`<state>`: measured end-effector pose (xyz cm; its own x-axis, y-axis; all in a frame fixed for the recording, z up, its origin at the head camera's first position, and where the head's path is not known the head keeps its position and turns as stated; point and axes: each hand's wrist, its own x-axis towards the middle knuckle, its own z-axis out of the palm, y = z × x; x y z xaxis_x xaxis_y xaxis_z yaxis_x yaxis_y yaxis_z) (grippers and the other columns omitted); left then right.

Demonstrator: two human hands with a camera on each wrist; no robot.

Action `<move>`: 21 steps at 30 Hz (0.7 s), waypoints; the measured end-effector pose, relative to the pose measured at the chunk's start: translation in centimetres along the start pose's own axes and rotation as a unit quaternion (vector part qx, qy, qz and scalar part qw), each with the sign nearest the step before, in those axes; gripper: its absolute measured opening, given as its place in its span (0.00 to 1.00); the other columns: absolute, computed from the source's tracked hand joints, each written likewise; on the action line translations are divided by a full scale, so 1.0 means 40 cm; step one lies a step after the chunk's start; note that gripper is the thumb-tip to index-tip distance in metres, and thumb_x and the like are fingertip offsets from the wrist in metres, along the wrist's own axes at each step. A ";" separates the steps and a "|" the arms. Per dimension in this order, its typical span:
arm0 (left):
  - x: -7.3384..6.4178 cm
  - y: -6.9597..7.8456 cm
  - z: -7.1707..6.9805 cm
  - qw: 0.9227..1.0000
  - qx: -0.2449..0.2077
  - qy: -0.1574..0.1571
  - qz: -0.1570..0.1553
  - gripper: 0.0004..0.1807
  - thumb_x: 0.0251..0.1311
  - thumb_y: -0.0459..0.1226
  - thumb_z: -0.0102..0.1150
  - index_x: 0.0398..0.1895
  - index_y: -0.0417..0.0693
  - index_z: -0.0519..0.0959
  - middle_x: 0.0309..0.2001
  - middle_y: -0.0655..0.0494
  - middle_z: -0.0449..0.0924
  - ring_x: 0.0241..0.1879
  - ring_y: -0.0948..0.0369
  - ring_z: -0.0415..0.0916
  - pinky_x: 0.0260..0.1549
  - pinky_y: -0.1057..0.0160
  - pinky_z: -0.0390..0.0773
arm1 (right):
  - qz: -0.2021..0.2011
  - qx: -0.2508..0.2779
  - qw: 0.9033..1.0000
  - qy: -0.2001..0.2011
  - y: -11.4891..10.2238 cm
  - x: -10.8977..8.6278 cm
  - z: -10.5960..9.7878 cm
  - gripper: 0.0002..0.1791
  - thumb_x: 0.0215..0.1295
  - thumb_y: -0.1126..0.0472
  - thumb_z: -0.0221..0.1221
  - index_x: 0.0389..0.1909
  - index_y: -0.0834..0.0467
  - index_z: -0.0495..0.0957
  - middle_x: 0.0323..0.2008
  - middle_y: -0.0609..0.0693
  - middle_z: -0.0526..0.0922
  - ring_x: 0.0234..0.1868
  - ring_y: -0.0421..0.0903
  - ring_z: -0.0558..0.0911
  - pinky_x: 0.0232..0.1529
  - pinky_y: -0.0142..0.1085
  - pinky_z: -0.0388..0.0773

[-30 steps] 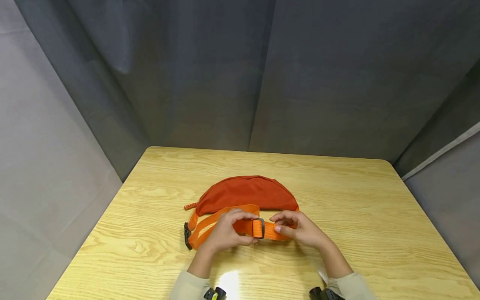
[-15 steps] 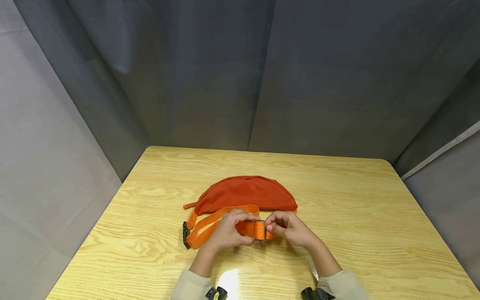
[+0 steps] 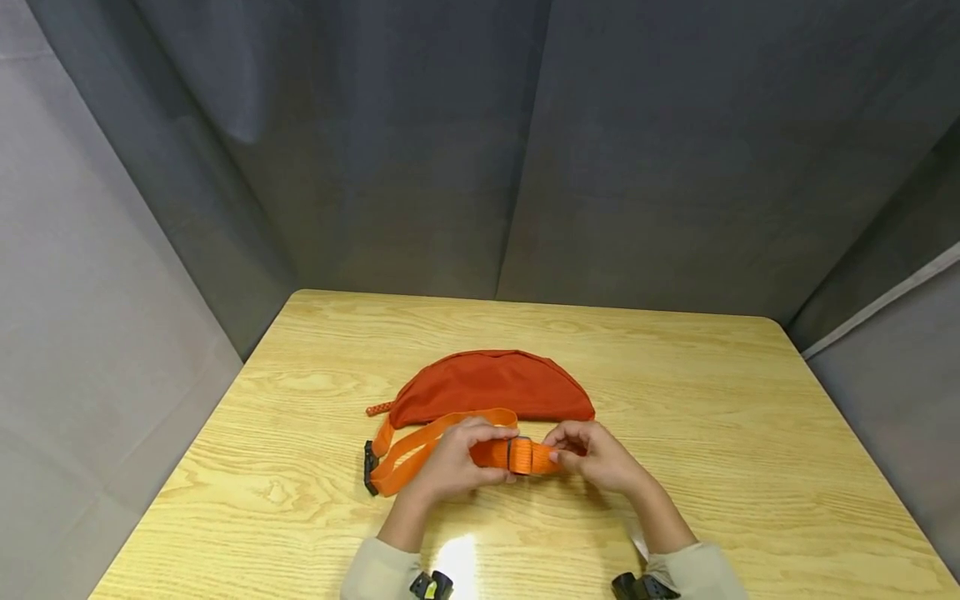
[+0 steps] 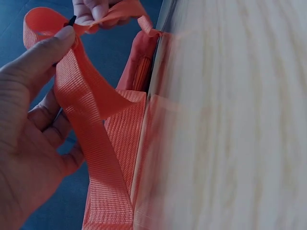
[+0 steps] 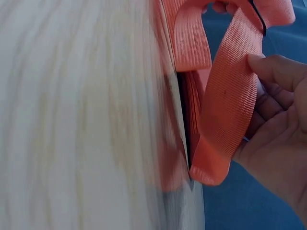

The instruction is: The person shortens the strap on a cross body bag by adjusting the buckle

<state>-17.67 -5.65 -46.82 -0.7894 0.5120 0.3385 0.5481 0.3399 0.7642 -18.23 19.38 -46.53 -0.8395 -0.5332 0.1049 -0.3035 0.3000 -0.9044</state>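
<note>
A red waist bag point(image 3: 491, 387) lies on the table, its orange webbing strap point(image 3: 408, 471) looped in front of it. My left hand point(image 3: 459, 458) pinches the strap at a dark slider buckle point(image 3: 511, 456), thumb below and fingers above. In the left wrist view the thumb presses near the slider's dark end point(image 4: 72, 20), and the strap hangs in folds beside the palm. Just right of the slider, my right hand point(image 3: 596, 457) pinches the strap between thumb and fingers. The right wrist view has this stretch of strap point(image 5: 232, 91) running down in a loop from the slider.
A black side-release buckle end point(image 3: 371, 468) rests at the strap's left bend. The patterned zipper pull point(image 3: 378, 408) sticks out from the bag's left end. Wooden table point(image 3: 712, 400) surrounds the bag, with dark curtains point(image 3: 420, 167) behind.
My right hand first came left to the slider, then drew back right, holding the strap. A webbing loop now shows right of the slider's dark bar. The left hand stays almost in place.
</note>
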 end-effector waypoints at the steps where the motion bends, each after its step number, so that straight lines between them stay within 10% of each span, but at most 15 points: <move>1: 0.000 -0.001 0.001 1.000 0.003 -0.001 0.001 0.28 0.41 0.37 0.75 0.51 0.48 0.80 0.43 0.61 0.77 0.44 0.64 0.71 0.43 0.63 0.73 | -0.004 0.005 1.000 0.000 -0.002 0.002 0.003 0.03 0.62 0.70 0.58 0.36 0.64 0.78 0.30 0.54 0.79 0.30 0.43 0.76 0.29 0.32 0.74; 21: 0.006 0.004 0.005 0.999 -0.006 0.001 -0.035 0.29 0.42 0.38 0.75 0.53 0.49 0.79 0.43 0.64 0.76 0.45 0.64 0.71 0.46 0.62 0.71 | -0.103 -0.128 0.985 0.054 -0.029 0.001 0.049 0.28 0.46 0.64 0.72 0.50 0.59 0.74 0.44 0.48 0.79 0.39 0.45 0.78 0.38 0.39 0.77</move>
<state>-17.70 -5.32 -46.71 -0.8261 0.4861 0.2852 0.4887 0.3658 0.7921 -17.03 17.46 -46.27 -0.7870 -0.5210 0.3306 -0.5642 0.3907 -0.7274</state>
